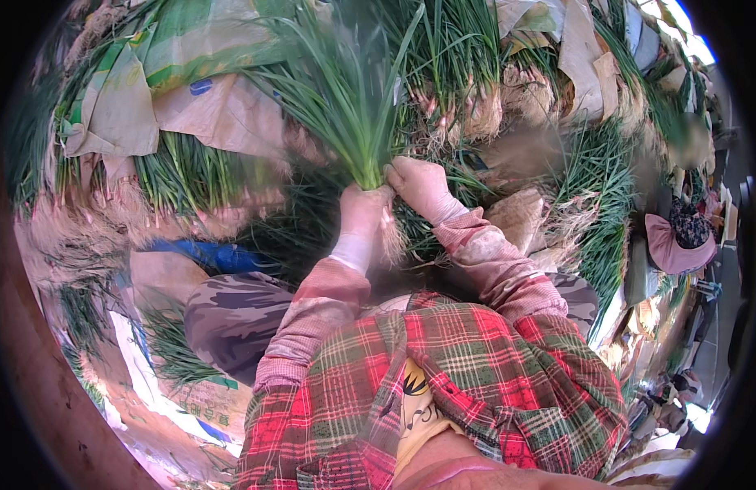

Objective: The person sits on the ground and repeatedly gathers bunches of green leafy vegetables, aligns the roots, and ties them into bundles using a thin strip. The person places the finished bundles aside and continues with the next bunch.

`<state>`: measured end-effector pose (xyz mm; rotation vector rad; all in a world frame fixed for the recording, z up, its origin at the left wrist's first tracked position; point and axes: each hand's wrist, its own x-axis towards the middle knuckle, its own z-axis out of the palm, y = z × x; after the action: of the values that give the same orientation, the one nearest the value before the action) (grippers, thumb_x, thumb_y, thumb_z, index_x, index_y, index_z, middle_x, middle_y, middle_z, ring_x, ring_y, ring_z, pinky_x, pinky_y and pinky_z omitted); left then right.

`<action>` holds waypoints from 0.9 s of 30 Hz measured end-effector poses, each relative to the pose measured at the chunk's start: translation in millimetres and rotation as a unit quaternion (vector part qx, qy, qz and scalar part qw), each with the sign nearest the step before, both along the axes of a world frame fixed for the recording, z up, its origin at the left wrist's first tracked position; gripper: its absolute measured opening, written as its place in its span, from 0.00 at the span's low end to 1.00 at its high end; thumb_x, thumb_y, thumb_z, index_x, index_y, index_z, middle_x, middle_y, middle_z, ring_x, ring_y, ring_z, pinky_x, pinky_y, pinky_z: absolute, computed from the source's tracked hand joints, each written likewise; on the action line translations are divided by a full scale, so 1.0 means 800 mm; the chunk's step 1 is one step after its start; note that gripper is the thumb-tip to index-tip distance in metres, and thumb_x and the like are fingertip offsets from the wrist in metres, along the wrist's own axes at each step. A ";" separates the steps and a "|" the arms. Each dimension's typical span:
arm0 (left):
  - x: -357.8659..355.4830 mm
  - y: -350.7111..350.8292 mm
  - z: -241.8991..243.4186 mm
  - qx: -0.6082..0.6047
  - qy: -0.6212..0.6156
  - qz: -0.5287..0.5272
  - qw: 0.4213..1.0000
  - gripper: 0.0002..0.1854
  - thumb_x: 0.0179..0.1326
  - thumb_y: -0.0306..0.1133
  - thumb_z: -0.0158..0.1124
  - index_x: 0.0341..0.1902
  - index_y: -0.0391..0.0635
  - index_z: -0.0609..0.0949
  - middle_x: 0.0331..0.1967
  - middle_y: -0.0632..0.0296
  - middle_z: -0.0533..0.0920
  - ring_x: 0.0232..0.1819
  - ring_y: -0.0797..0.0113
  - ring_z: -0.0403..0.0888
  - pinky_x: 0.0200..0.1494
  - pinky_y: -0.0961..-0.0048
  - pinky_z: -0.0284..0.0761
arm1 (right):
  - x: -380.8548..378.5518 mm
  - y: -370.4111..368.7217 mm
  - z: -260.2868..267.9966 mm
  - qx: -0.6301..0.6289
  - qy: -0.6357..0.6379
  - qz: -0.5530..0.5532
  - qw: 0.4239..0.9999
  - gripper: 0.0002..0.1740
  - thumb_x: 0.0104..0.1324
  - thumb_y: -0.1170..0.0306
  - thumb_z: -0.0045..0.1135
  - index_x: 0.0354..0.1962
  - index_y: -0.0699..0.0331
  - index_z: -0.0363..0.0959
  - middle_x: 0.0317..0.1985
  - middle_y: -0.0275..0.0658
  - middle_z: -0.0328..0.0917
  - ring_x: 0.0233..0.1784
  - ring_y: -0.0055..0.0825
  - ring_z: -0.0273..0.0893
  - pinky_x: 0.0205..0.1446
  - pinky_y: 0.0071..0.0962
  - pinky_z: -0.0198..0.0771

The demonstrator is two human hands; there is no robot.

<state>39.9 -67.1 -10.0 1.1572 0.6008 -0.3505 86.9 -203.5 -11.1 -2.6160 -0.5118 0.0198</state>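
My left hand (364, 207) is closed around the lower stems of a bunch of leafy green allium plants (353, 116), probably scallions or chives. The long leaves fan upward, away from me, and pale roots hang below the fist. Beside the stems, on the right, is my right hand (416, 184), its fingers curled close against the bunch's edge; whether they pinch anything is hidden. Both hands look covered by thin pale gloves. Loose green leaves lie in the dark space beneath the hands.
Rows of rooted bunches (188, 177) lie at the left, partly under woven plastic sacks (218, 113). More bunches (457, 92) lie ahead. Loose plants (598, 184) are heaped at the right. A person in a pink visor (675, 248) is at the far right.
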 end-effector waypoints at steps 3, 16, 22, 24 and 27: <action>0.001 -0.016 0.020 -0.043 -0.059 -0.009 0.997 0.06 0.57 0.27 0.64 0.30 0.39 0.77 0.14 0.60 0.76 0.10 0.68 0.71 0.11 0.72 0.65 | -0.014 -0.010 -0.001 0.221 0.067 -0.140 0.963 0.14 0.68 0.62 0.53 0.30 0.66 0.73 0.25 0.48 0.77 0.29 0.49 0.76 0.35 0.40 0.70; 0.011 -0.023 0.086 -0.079 -0.143 0.018 0.986 0.10 0.56 0.27 0.70 0.39 0.37 0.81 0.23 0.62 0.79 0.17 0.73 0.74 0.18 0.77 0.70 | 0.004 -0.160 0.009 -0.289 0.288 0.071 0.910 0.31 0.66 0.44 0.51 0.52 0.62 0.75 0.49 0.50 0.79 0.53 0.40 0.79 0.57 0.36 0.72; 0.015 -0.040 0.022 -0.096 -0.095 0.027 0.990 0.11 0.61 0.30 0.66 0.45 0.39 0.81 0.25 0.58 0.83 0.16 0.71 0.77 0.16 0.78 0.68 | 0.000 -0.073 0.082 0.230 0.275 -0.019 0.933 0.23 0.69 0.57 0.56 0.54 0.63 0.74 0.41 0.40 0.82 0.34 0.29 0.80 0.41 0.30 0.76; 0.019 -0.035 0.041 -0.099 -0.112 0.038 0.988 0.11 0.62 0.29 0.65 0.46 0.39 0.79 0.28 0.55 0.84 0.16 0.71 0.77 0.16 0.78 0.70 | 0.019 -0.082 0.095 0.125 0.225 -0.054 0.965 0.20 0.70 0.58 0.56 0.52 0.62 0.76 0.36 0.38 0.82 0.33 0.24 0.79 0.37 0.26 0.75; 0.026 -0.024 0.060 -0.066 -0.136 0.021 0.988 0.12 0.64 0.28 0.63 0.49 0.37 0.77 0.33 0.51 0.85 0.19 0.70 0.79 0.18 0.76 0.77 | 0.066 -0.139 0.141 0.229 0.097 -0.215 0.944 0.20 0.69 0.53 0.57 0.49 0.57 0.79 0.25 0.33 0.78 0.23 0.17 0.71 0.26 0.21 0.70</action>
<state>60.9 -86.2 37.8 1.0421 0.3557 -0.1888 139.8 -314.8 101.3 -2.1800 0.1222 0.0134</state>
